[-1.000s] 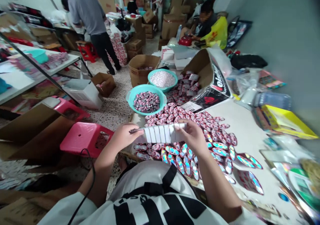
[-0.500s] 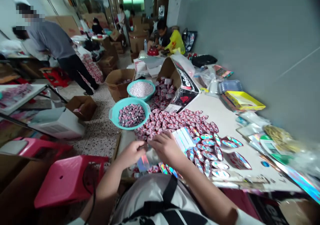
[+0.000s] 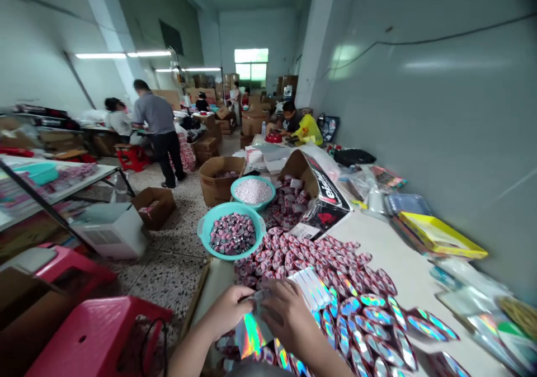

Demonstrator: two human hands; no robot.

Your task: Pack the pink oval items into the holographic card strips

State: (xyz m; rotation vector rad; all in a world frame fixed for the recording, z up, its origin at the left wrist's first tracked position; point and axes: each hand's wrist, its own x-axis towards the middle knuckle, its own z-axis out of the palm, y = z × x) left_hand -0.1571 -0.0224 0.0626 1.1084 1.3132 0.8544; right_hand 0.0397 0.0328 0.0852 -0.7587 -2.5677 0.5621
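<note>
With the thumb and fingers of our left hand [image 3: 230, 310], we pinch the edge of a shiny, iridescent, flexible film piece [image 3: 250, 337] above the near edge of the white counter [image 3: 405, 241]. Our right hand [image 3: 296, 316] is curved over the film's other side; we cannot tell whether its fingers grip. A white, striped, flat sheet [image 3: 310, 288] shows just beyond the right hand, over the pile of pink-and-silver oval packets [image 3: 293, 252]. A turquoise round plastic basin [image 3: 203, 230] of small pink and silver pieces stands beyond the hands.
</note>
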